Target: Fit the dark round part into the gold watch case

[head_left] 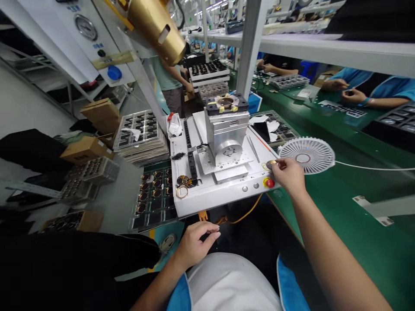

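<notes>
From the head camera, the right hand (288, 175) reaches out to the front right corner of the white machine base (223, 190), just behind the red button (269, 183). Its thumb and first fingers pinch a small gold ring (271, 163), which sits right at the fingertips, touching or just above the base surface; the exact contact is hard to tell. The other fingers curl loosely beneath.

The ring looks like a thin metal hoop: light, stiff, and probably smooth enough to slip. Such a thin band is best taken by its rim, thumb on one side and a finger on the other, with gentle pressure so that it neither bends nor pops free.

The right forearm stretches forward from the lower right, wrist fairly straight, palm turned down and a little inward.

The left hand (197, 244) hangs low, below the front edge of the base and above the lap, wrist bent, fingers curled with thumb and fingertip close together. Whether it pinches anything I cannot tell.

More gold rings (182, 185) lie at the front left corner of the base. A tray of parts (152, 196) sits against its left edge, and a small white fan (306, 155) lies just beyond the right hand on the green table (356, 242).
</notes>
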A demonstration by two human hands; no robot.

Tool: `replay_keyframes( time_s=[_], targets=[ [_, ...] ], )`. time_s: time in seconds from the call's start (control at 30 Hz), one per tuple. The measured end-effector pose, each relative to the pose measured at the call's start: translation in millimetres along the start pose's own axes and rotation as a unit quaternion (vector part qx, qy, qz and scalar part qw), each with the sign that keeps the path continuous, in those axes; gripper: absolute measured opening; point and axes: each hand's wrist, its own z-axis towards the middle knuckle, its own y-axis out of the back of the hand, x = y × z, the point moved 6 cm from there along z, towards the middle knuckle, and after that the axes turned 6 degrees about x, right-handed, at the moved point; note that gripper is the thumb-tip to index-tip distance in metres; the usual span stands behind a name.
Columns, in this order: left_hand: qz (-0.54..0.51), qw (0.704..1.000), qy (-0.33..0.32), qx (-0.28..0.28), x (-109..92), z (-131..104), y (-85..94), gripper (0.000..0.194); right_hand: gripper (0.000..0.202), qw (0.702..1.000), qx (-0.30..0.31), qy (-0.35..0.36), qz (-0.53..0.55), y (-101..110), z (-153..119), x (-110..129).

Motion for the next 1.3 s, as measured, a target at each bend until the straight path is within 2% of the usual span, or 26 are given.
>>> replay_keyframes(
  time_s=[0.13,0.27,0.33,0.4,0.47,0.57,0.73,0.9,1.1,1.3],
  targets=[
    [0.045,0.998,0.004,-0.048,7.6,1.5,21.3,0.011,0.022,0.999,-0.010,0.016,-0.027,-1.0,-1.1,0.1],
    [0.152,0.974,0.030,-0.166,21.8,6.4,61.2,0.006,0.032,1.000,-0.020,0.022,-0.007,9.8,-9.6,0.9],
    [0.220,0.950,0.044,-0.216,29.0,9.8,78.4,0.016,0.040,1.000,-0.018,0.013,0.011,16.1,-24.4,2.1],
    [0.270,0.932,0.074,-0.229,38.4,14.9,87.9,0.036,0.046,0.999,-0.019,0.001,0.026,20.7,-47.3,2.0],
    [0.292,0.924,0.117,-0.218,48.8,19.5,90.5,0.050,0.049,0.999,-0.016,-0.002,0.049,20.8,-75.0,-1.0],
    [0.290,0.920,0.159,-0.212,58.2,21.9,88.2,0.051,0.047,0.996,0.025,0.028,0.085,10.5,-114.9,-10.5],
    [0.286,0.915,0.147,-0.244,57.3,17.5,85.8,0.048,0.038,0.987,0.091,0.057,0.122,-8.4,-154.6,-28.7],
    [0.297,0.910,0.086,-0.277,55.3,12.8,87.3,0.048,0.030,0.980,0.112,0.103,0.130,-13.9,-161.3,-10.8],
    [0.232,0.938,0.101,-0.239,67.2,16.1,86.7,0.049,0.023,0.966,0.155,0.138,0.152,-27.0,-158.1,19.0],
    [0.222,0.946,0.052,-0.232,62.1,20.3,90.5,0.044,0.016,0.948,0.205,0.177,0.164,-43.0,-167.4,49.4]
  ],
)
